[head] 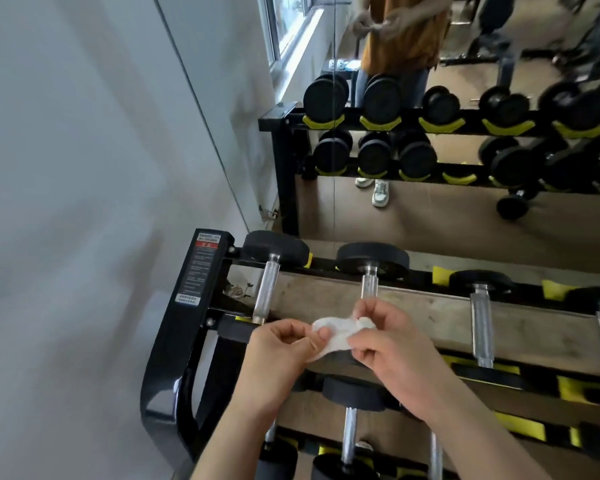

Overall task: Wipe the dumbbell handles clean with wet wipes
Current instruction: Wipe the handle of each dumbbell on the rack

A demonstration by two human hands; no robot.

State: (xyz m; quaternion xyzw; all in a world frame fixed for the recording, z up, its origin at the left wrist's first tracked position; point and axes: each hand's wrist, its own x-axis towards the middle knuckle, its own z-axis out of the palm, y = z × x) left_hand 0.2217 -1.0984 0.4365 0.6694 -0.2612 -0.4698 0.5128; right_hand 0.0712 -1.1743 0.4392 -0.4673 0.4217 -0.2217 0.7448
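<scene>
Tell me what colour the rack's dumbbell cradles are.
Yellow; the cradles show best in the head view.

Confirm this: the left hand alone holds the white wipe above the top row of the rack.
Wrong on one count: in the head view, the left hand and the right hand both pinch the white wipe above the top row of the rack.

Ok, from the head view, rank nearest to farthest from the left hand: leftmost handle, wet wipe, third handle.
1. Wet wipe, pinched in the left hand.
2. Leftmost handle, just beyond it.
3. Third handle, far right.
</scene>
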